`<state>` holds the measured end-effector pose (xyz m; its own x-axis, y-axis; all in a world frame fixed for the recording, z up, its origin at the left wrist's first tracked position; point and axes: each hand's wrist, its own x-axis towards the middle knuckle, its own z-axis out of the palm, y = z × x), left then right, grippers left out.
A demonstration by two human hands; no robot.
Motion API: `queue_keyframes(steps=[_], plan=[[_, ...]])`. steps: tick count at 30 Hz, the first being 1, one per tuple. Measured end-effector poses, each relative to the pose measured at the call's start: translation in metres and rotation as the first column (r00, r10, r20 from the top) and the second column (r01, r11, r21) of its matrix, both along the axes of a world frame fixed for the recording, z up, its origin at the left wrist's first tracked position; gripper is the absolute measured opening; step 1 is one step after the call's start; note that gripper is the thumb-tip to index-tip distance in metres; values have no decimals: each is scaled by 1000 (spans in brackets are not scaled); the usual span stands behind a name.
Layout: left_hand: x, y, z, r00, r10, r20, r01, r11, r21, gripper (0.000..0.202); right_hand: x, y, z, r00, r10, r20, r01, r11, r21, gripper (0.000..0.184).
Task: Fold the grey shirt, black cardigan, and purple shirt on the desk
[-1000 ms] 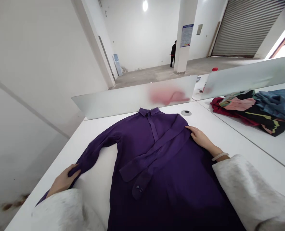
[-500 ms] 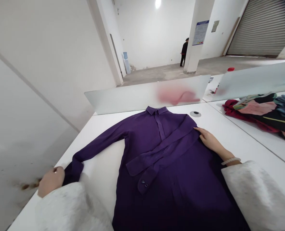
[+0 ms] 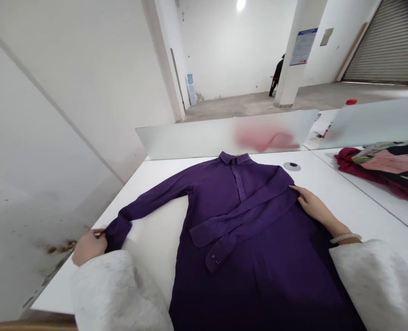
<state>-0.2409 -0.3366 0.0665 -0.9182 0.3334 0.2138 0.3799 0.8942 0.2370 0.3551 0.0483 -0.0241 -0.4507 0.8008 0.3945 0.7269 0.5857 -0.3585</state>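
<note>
A purple long-sleeved shirt lies spread on the white table, its collar at the far side. One sleeve reaches out to the left, and my left hand is closed on its cuff end. The other sleeve is folded across the chest, with its buttoned cuff lying over the shirt's middle. My right hand holds the edge of that folded sleeve near the shoulder, index finger and thumb at the cloth. Its other fingers are partly hidden.
Frosted glass dividers stand along the table's back edge. A heap of folded clothes lies at the right, near a round cable grommet. A wall borders the left side. A person is far off, partly behind a pillar.
The view has shifted left, so everything appears further right. My left hand still grips the cuff, which sits slightly higher. My right hand stays at the same fold, and the shirt keeps its shape.
</note>
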Motion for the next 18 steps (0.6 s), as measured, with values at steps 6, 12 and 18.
queue_keyframes(steps=[6,12,18], plan=[[21,3,1,964,263,37,-265,940,214,55,3,4,-6,1000,14,-23,-13,1000,7,49],[11,13,-13,930,246,273,-321,905,280,59,2,4,-6,999,9,-45,-8,1000,23,48],[29,18,8,977,54,204,-103,966,238,58,-4,0,-2,999,4,-45,-2,999,43,48]])
